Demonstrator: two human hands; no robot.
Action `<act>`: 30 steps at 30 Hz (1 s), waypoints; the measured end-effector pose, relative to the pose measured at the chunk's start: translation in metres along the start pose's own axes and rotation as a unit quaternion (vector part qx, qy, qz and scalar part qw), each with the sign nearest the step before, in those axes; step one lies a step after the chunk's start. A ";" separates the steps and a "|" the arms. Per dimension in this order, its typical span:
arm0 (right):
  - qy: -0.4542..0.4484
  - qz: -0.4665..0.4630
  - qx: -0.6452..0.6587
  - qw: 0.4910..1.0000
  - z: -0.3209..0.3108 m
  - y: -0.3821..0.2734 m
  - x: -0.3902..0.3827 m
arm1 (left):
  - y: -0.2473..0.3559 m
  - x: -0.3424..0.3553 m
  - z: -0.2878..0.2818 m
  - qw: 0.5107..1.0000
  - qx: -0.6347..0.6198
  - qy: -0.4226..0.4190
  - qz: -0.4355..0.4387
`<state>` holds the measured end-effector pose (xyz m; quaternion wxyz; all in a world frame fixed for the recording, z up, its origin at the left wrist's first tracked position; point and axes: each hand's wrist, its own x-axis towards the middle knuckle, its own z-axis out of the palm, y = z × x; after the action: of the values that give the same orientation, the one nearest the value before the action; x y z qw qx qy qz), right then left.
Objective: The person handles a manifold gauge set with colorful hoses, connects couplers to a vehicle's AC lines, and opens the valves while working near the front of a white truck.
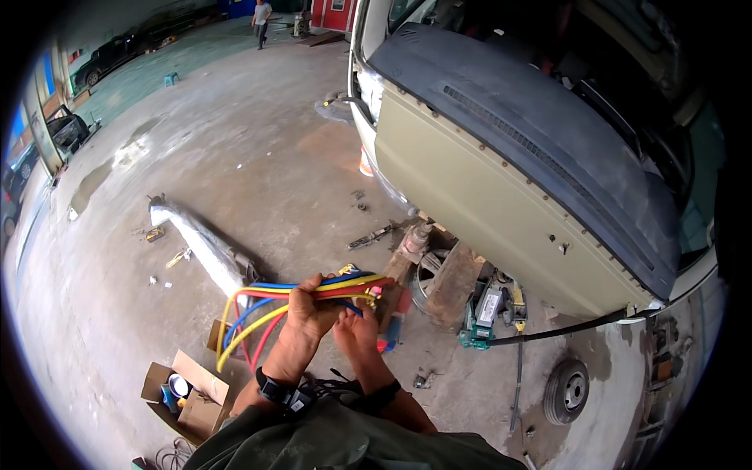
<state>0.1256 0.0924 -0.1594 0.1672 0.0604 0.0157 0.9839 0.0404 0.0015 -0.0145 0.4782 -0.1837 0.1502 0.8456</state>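
Note:
My left hand is wrapped round a bundle of red, yellow and blue hoses. The hoses bend in loops that hang down to the left of that wrist. On the other side of the hand, their ends stick out to the right, with fittings among them. Close beside it, my right hand is closed at a short blue hose length under the bundle. Part of its fingers is hidden behind the hoses and the left hand. A dark band with a small device sits on my left wrist.
A vehicle with a beige front panel fills the right. Beneath it are wooden blocks and a green floor jack. A loose wheel, an open cardboard box and a long silver-wrapped piece lie about. Far back, a person stands.

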 end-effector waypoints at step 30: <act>-0.022 -0.317 -0.492 0.811 0.183 -0.006 -0.023 | -0.012 -0.001 -0.012 0.957 0.149 -0.232 0.088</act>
<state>0.1718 0.0929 0.0191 0.4775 -0.0164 -0.4557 0.7510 0.0534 0.0020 -0.0254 0.4459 0.1048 0.1749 0.8715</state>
